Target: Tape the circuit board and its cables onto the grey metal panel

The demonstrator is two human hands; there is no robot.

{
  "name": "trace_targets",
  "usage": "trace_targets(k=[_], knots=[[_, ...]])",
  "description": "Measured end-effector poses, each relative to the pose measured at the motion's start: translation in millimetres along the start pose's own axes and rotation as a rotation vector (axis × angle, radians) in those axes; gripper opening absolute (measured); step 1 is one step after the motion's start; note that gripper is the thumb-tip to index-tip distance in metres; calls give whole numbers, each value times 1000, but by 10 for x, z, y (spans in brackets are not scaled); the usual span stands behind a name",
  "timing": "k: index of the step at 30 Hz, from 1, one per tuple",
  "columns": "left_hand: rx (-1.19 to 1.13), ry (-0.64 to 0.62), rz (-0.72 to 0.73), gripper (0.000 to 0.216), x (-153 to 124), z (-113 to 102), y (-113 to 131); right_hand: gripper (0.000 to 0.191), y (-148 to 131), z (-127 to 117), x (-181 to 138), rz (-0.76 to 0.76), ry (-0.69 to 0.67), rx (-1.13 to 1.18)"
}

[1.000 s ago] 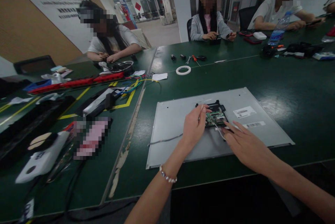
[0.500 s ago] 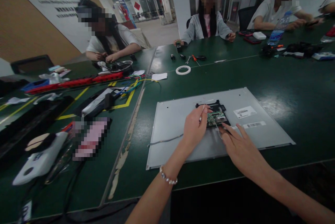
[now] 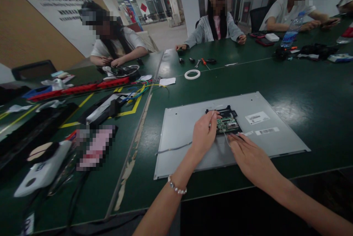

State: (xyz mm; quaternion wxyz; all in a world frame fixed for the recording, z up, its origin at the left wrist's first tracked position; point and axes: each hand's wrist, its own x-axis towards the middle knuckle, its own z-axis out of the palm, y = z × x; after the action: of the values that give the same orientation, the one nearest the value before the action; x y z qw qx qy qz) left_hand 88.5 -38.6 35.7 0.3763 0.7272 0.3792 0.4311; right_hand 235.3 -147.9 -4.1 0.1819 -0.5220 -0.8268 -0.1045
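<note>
A green circuit board (image 3: 226,124) in a black frame (image 3: 220,110) lies on the back of a silver flat panel (image 3: 184,124). At the board's left edge, my left hand (image 3: 203,133) is closed, thumb and index finger together. Whatever it pinches is too small to make out. My right hand (image 3: 248,155) rests at the board's near edge, fingers pressed together. A thin light cable (image 3: 225,137) runs from the board to its fingertips. A grey cable (image 3: 173,148) stretches left across the panel from beneath my left hand.
Beyond the panel lie a white tape roll (image 3: 192,74), an orange screwdriver (image 3: 204,62) and a wrench (image 3: 198,63). To the left are a red power strip (image 3: 82,89), a white device (image 3: 41,170) and black parts. Several people sit around the green table (image 3: 303,92).
My right hand has shifted slightly left and nearer me, and its spread fingers have come together. My left hand stays at the board with a small finger movement.
</note>
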Motion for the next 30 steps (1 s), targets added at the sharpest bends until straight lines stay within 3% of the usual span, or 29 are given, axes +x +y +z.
trace_targets(k=[9, 15, 24, 30], knots=[[-51, 33, -42, 23, 3, 5, 7, 28, 75, -52, 13, 5, 34, 25], [-40, 41, -23, 23, 3, 5, -3, 18, 296, -165, -179, 233, 170, 5], [168, -23, 63, 31, 9, -5, -26, 31, 491, 68, -526, 183, 40, -33], [136, -11, 60, 28, 20, -7, -51, 31, 550, -20, -512, 197, 34, 38]])
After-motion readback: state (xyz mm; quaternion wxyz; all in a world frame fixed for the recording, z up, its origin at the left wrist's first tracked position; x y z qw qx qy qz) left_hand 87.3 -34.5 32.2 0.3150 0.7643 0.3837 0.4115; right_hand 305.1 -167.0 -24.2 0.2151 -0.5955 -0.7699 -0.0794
